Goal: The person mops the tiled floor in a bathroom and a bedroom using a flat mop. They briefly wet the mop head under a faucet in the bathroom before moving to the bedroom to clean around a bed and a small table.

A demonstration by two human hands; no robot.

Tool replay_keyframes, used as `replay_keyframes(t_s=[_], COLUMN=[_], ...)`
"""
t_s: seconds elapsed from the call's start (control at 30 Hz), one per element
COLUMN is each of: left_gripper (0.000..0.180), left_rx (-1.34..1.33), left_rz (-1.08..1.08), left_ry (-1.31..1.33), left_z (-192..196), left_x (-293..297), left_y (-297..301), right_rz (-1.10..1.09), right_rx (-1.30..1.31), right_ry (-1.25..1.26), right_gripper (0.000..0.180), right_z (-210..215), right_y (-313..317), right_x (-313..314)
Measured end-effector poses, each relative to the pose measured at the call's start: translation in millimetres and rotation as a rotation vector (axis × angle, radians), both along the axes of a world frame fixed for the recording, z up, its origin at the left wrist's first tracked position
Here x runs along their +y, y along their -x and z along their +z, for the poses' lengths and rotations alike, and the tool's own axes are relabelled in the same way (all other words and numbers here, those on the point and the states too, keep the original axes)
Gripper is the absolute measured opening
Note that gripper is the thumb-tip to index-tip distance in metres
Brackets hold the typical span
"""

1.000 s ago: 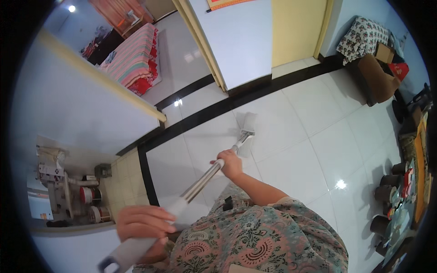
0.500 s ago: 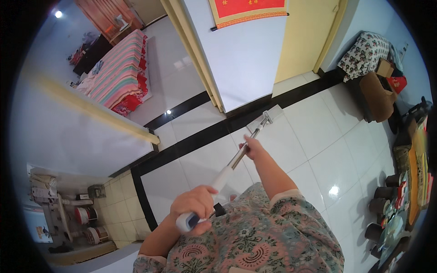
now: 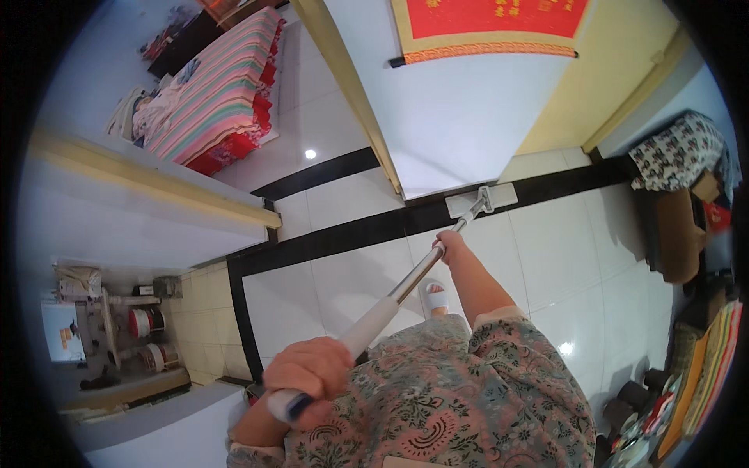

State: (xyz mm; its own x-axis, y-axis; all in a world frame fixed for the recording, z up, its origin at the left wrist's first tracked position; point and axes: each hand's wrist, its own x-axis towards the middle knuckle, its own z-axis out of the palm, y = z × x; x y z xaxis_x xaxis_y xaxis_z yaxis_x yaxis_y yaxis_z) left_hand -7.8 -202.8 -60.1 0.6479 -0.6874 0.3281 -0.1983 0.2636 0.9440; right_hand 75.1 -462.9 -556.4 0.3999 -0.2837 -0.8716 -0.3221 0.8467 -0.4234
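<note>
Head view, looking down over the person's own chest. The left hand [image 3: 310,374] sits at seven o'clock, fingers wrapped tight around the top grip of a long mop handle [image 3: 406,285]. The right hand [image 3: 450,244] is just right of centre, at about one o'clock from the left hand, closed around the metal shaft lower down. The handle runs diagonally up toward one o'clock and ends in a flat white mop head [image 3: 481,200], which lies on the black floor border [image 3: 343,234], touching or just beside the foot of the white wall panel [image 3: 460,117]. A white slipper [image 3: 435,297] shows under the shaft on the white floor tiles [image 3: 577,257]. At ten o'clock, through a doorway, stands a bed with a striped cover [image 3: 211,93]; at three o'clock, a cloth-covered cabinet [image 3: 679,156].

Risk, as a judgement: the tiles look glossy, so a further push could jam the mop head against the wall base, jolting the handle, and the slippered foot near the shaft could slip on damp tile.

Compared with half a second ago, the mop head lies further out and closer to the wall, the right arm is more extended, and both hands keep their grip.
</note>
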Motion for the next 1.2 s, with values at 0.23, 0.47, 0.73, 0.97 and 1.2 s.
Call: replay_keyframes(t_s=[0.23, 0.47, 0.73, 0.97, 1.2], left_gripper=[0.029, 0.031, 0.025, 0.019, 0.017], left_rx=[-0.064, -0.271, -0.229, -0.120, -0.081], left_rz=[0.483, 0.220, -0.109, -0.104, -0.209], left_ry=[0.074, -0.142, -0.070, 0.052, -0.028], left_z=[64.4, 106.6, 112.8, 100.1, 115.5], left_x=[17.8, 2.6, 49.1, 111.7, 204.6], left_y=[-17.1, -32.4, -77.4, -109.3, -165.0], right_rz=[0.507, 0.416, 0.469, 0.481, 0.540], right_rx=[0.031, -0.003, -0.109, -0.049, 0.280], right_ry=[-0.172, -0.421, -0.367, -0.545, -0.344], right_gripper=[0.018, 0.022, 0.010, 0.014, 0.007], right_z=[61.8, 177.8, 177.3, 119.9, 66.4], right_y=[-42.1, -64.1, -46.0, -67.9, -115.2], right_x=[105.8, 206.3, 176.8, 146.5, 219.2])
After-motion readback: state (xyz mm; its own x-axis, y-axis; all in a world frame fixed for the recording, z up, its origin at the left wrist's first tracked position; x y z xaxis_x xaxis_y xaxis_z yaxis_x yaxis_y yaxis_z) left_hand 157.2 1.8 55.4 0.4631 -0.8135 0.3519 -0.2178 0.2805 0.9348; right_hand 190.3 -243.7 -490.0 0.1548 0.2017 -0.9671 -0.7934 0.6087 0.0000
